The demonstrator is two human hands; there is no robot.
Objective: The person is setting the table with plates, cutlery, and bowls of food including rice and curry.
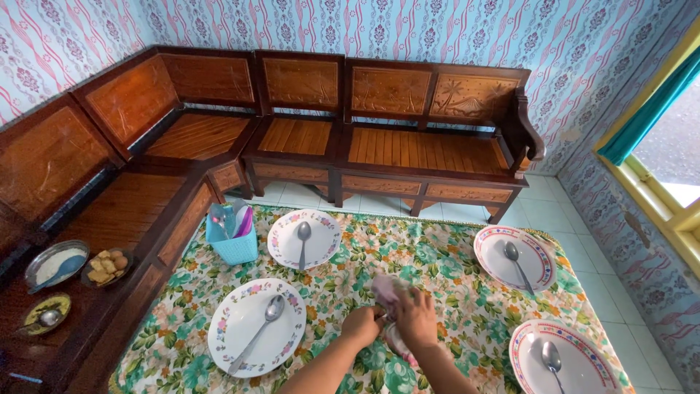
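Looking down from the head camera, both hands meet over the middle of a table covered by a floral tablecloth [437,255]. The left hand [362,325] and the right hand [417,317] are bunched around a small crumpled cloth [388,290], pale pink and grey, which sticks up between them, with more of it showing below the right wrist.

A likely slip, as I judge it: the cloth is loosely wadded, so a fold could fall free or drag the tablecloth, and a sweep of the forearm could knock the spoon [257,332] off the near-left flowered plate [255,326].

The left fingers are curled in tight on the cloth's lower edge, pinching it. The right fingers are bent over its top, closed on it rather than spread; how firmly cannot be told.

Three more plates, each with a spoon, sit at far left [304,238], far right [515,256] and near right [565,361]. A light blue basket [232,244] of utensils stands by the carved wooden corner bench [379,138].
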